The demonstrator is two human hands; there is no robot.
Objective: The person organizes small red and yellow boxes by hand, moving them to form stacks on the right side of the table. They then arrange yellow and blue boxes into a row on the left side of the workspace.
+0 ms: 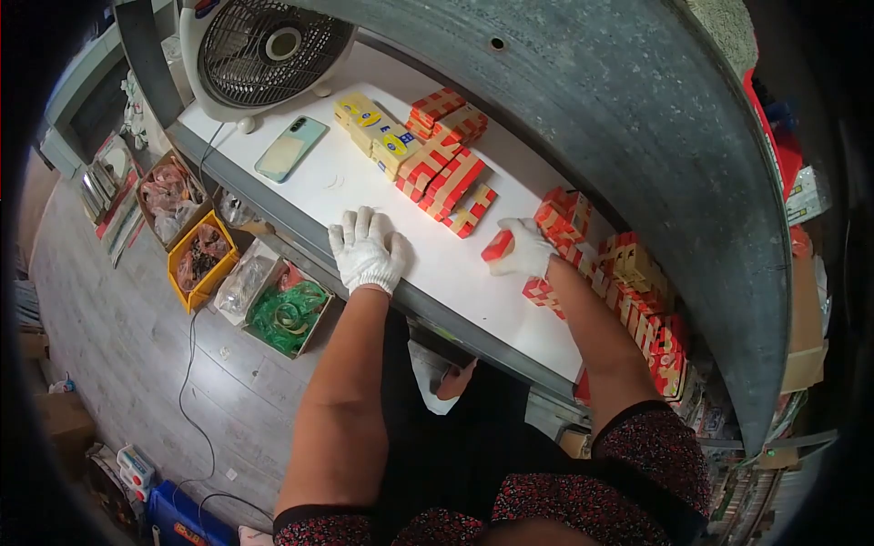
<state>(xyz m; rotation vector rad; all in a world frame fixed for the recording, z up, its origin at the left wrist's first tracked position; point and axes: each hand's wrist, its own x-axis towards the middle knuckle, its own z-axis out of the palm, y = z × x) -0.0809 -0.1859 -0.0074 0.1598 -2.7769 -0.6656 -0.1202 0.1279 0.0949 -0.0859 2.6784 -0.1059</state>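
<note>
My left hand (368, 252), in a white knitted glove, lies flat on the white tabletop (428, 268) near its front edge, fingers spread. My right hand (526, 250), gloved the same way, is closed around a small red and cream box (498, 246) over the table. Left of it, red and cream boxes (446, 177) are stacked in a cluster, with a row of yellow boxes (378, 136) joined to its far side. Beside and partly behind my right hand and forearm, more red and cream boxes (566, 217) run along the back edge.
A fan (273, 45) and a phone (291, 148) occupy the table's left end. A grey metal beam (619, 100) arches over the back. Below the front edge are a yellow bin (202, 259) and a box of green bands (289, 314). A cable (191, 391) trails across the floor.
</note>
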